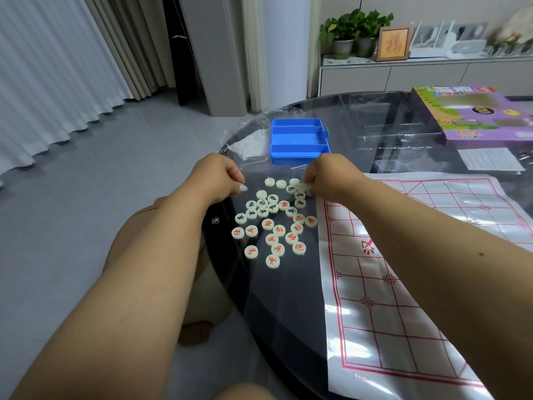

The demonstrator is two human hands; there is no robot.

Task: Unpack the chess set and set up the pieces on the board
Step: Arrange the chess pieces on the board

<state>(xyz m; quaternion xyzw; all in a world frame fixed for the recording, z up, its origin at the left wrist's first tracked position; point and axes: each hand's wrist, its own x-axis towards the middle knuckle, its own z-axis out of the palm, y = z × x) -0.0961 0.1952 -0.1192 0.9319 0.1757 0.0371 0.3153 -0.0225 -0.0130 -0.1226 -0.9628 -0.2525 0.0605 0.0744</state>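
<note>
Several round cream chess pieces (272, 223) with red or black characters lie loose on the dark glass table (288, 298), left of the white board sheet (409, 269) with its red grid. My left hand (219, 177) hovers at the pile's far left edge, fingers curled, nothing visibly held. At the pile's far right my right hand (328, 177) pinches a cream piece (302, 186). An empty blue plastic case (298, 140) sits just beyond both hands.
A purple game box (473, 114) lies at the table's far right, a printed sheet (490, 158) in front of it. Clear plastic wrap (248, 142) lies left of the blue case. The table's curved edge runs close to my left arm; grey floor lies beyond.
</note>
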